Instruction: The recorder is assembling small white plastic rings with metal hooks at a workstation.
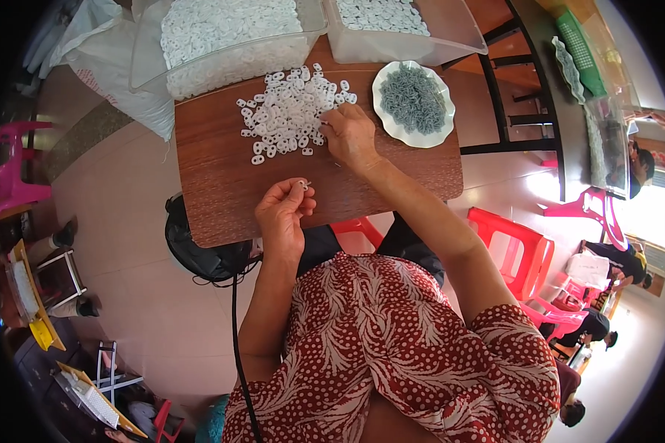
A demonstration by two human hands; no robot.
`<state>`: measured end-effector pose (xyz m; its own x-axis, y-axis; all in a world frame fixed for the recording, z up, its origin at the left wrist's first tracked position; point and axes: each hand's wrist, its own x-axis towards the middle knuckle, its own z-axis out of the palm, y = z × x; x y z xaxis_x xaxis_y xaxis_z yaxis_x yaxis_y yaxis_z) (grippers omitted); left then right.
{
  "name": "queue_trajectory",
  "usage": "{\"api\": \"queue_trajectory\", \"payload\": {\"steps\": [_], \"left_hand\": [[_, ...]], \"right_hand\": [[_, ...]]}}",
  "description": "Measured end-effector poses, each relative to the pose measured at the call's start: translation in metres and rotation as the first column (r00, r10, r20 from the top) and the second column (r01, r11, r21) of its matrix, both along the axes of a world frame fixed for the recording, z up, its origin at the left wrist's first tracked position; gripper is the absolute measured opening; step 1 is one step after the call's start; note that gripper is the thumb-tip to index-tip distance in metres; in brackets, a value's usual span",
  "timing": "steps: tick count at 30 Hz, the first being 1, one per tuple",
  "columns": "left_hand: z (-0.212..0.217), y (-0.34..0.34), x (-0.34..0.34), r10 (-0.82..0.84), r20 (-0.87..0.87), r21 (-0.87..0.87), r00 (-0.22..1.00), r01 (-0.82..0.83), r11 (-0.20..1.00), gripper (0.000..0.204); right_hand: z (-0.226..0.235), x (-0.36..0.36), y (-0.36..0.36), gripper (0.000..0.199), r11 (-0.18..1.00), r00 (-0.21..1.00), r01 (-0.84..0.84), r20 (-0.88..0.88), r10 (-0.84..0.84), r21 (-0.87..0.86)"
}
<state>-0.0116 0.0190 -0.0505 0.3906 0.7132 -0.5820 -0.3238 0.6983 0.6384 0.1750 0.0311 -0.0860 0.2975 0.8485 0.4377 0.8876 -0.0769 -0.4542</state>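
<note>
My left hand [282, 215] is closed in a pinch above the near part of the brown table. Between its thumb and fingertips is a small white plastic piece [304, 185], partly covered by the fingers. My right hand [352, 139] reaches to the right edge of a loose pile of white two-holed plastic pieces [292, 103]. Its fingers are bent and drawn together among the pieces; what they grip is too small and covered to make out. Right of that hand, a white wavy-rimmed plate [430, 140] holds a heap of small grey parts [412, 98].
Two clear plastic bins [303, 46] full of white pieces stand beyond the brown wooden table [222, 193]. A white sack [118, 81] leans at the left. A black cable [236, 325] hangs by my left forearm. Red stools [511, 247] and other people [595, 325] are at the right.
</note>
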Motion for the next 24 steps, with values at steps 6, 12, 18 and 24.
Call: {"api": "queue_trajectory", "payload": {"steps": [6,12,18,24], "left_hand": [[0.0,-0.001,0.0,0.008,0.002,-0.002,1.0,-0.008,1.0,0.011],[0.001,0.001,-0.005,0.012,-0.004,-0.004,1.0,-0.012,1.0,0.01],[0.002,0.003,-0.008,0.012,-0.007,0.011,1.0,-0.012,1.0,0.011],[0.011,0.007,-0.007,0.037,-0.033,0.058,0.999,-0.035,0.998,0.012]], "right_hand": [[0.001,-0.013,0.025,0.011,0.998,0.998,-0.059,0.021,0.058,0.021],[-0.001,-0.017,0.034,0.013,0.996,0.993,-0.065,0.09,0.071,-0.065],[0.0,-0.018,0.033,0.012,0.995,0.995,-0.097,0.007,0.097,-0.001],[0.026,-0.02,0.012,0.011,0.993,0.881,-0.11,-0.465,0.082,-0.033]]}}
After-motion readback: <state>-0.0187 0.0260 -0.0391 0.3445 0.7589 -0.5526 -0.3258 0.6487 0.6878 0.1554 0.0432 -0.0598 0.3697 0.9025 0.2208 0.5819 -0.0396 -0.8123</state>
